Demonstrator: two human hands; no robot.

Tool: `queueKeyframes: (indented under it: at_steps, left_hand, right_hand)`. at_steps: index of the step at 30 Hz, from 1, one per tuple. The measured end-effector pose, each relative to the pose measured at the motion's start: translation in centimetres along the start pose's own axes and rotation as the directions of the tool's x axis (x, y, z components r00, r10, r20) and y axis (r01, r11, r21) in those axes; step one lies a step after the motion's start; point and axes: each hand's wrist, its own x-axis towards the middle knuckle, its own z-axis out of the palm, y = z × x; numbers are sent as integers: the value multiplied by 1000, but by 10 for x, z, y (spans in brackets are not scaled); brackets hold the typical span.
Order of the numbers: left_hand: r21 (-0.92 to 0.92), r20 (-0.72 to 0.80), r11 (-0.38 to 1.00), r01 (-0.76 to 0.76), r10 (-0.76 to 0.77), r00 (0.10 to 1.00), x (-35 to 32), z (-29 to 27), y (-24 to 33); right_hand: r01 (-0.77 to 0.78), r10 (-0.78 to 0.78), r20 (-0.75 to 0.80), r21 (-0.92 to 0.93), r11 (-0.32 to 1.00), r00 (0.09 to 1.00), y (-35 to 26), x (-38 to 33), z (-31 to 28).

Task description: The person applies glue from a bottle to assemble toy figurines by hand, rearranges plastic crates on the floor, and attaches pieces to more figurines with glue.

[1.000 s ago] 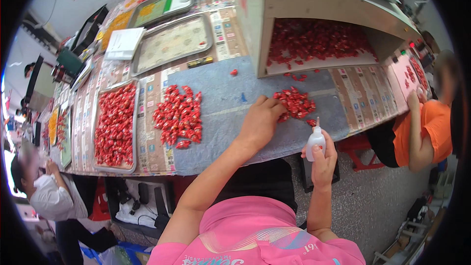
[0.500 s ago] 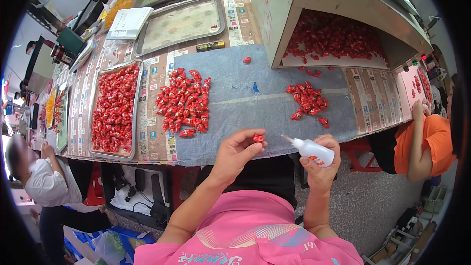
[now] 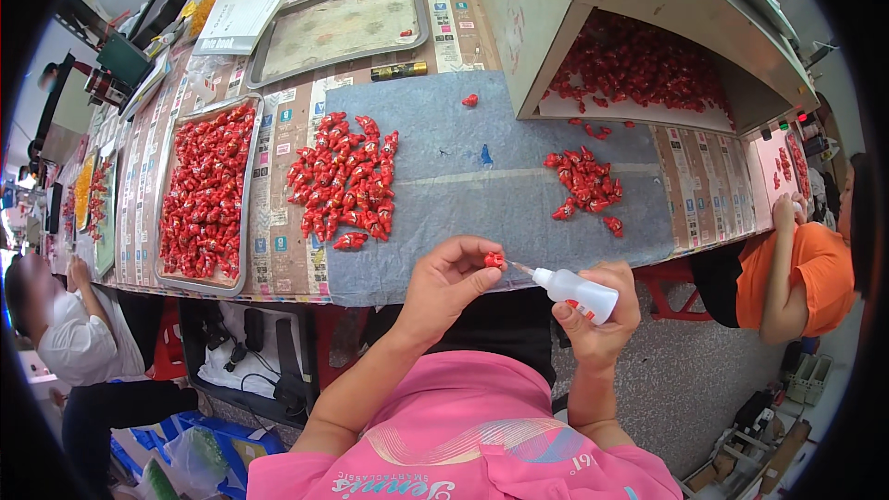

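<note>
Between the thumb and fingers of my left hand [image 3: 451, 280] is a small red figurine [image 3: 495, 260], held over the table's front edge. My right hand [image 3: 600, 315] grips a white squeeze bottle [image 3: 576, 293] lying almost sideways. The bottle's thin nozzle tip points left and reaches the figurine or comes very close to it; whether they touch I cannot tell. Beyond my hands a blue-grey cloth [image 3: 444, 222] covers the tabletop. A large group of red figurines [image 3: 347, 181] lies on its left side, a smaller pile [image 3: 585, 181] on its right, and a single one [image 3: 470, 100] near its far edge.
At left stands a metal tray [image 3: 243, 222] full of red figurines. Behind it are a second tray [image 3: 421, 14], a notebook [image 3: 239, 23] and a dark cylinder [image 3: 398, 71]. A large open-fronted box [image 3: 537, 46] holding more figurines stands at far right. People sit at both sides.
The bottle in my right hand has moved left, bringing its nozzle up to the figurine. My left hand keeps its pinch with hardly any movement. The view has shifted slightly.
</note>
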Motion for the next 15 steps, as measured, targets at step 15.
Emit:
queueKeyframes:
  at_steps: [15]
  left_hand:
    - [12, 5, 1000, 13, -13, 1000, 0, 0, -1]
  right_hand:
    - [17, -16, 19, -77, 997, 1000, -5, 1, 0]
